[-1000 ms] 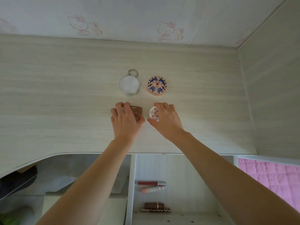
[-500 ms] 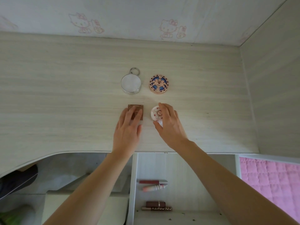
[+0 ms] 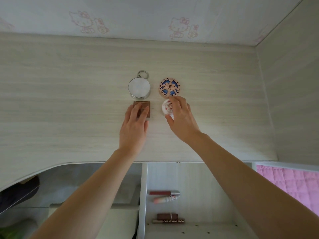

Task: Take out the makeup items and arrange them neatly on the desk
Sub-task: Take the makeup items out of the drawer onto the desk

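On the pale wooden desk (image 3: 69, 118), near its centre, we see four small makeup cases forming a two-by-two block. At 12 o'clock from our left hand (image 3: 133, 128) sits a round silver compact (image 3: 139, 87) with a ring at its far edge. Just beside it, at 3 o'clock, lies a round compact with a blue and pink pattern (image 3: 169, 87).

Over the last second we have pushed the two nearer cases away from us, toward 12 o'clock. The brown square palette (image 3: 143, 107) now lies just below the silver compact, nearly touching it. Our left hand is open, with straight fingers resting flat on the palette. The small white round case (image 3: 167, 107) now sits just below the patterned compact. Our right hand (image 3: 181, 121) pinches this case between thumb and curled fingers, and its fingertips reach the edge of the patterned compact.

We judge that this closes the gaps, so the four cases now read as two tidy rows.

Below the desk edge, at 6 o'clock, an open compartment (image 3: 198, 178) holds more items: a red lip gloss tube (image 3: 164, 193), a pink tube (image 3: 164, 198), a brown lipstick (image 3: 167, 216) and a slim labelled stick (image 3: 168, 221). We judge the task is only partly done, since these four are not yet on the desk.
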